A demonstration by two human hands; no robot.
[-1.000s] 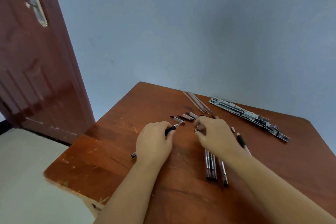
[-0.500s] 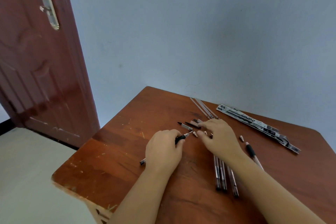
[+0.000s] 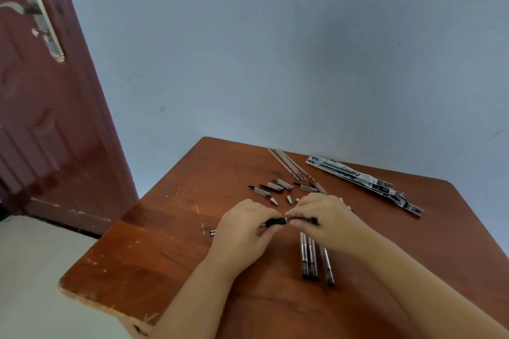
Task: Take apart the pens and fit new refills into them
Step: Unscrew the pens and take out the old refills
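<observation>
My left hand (image 3: 242, 231) grips a pen (image 3: 275, 221) by its barrel, with the black grip section showing past the fingers and the tail end (image 3: 212, 232) sticking out to the left. My right hand (image 3: 325, 217) meets it at the tip end, fingers pinched on the pen's front part; a dark piece shows at the thumb. Beneath the right wrist lie three pen barrels (image 3: 311, 259) side by side. Beyond the hands lie several pen caps (image 3: 275, 186), small metal tips (image 3: 273, 201) and thin refills (image 3: 289, 164).
The brown wooden table (image 3: 154, 250) is scratched, with a chipped front-left corner. Flat refill packets (image 3: 363, 180) lie at the back right. A dark red door (image 3: 49, 107) with a metal handle stands left, and a blue-grey wall rises behind.
My right hand left the small parts on the table and came to the pen's tip. Both hands now hold the pen, lifted slightly and turned level. The camera tilted.
</observation>
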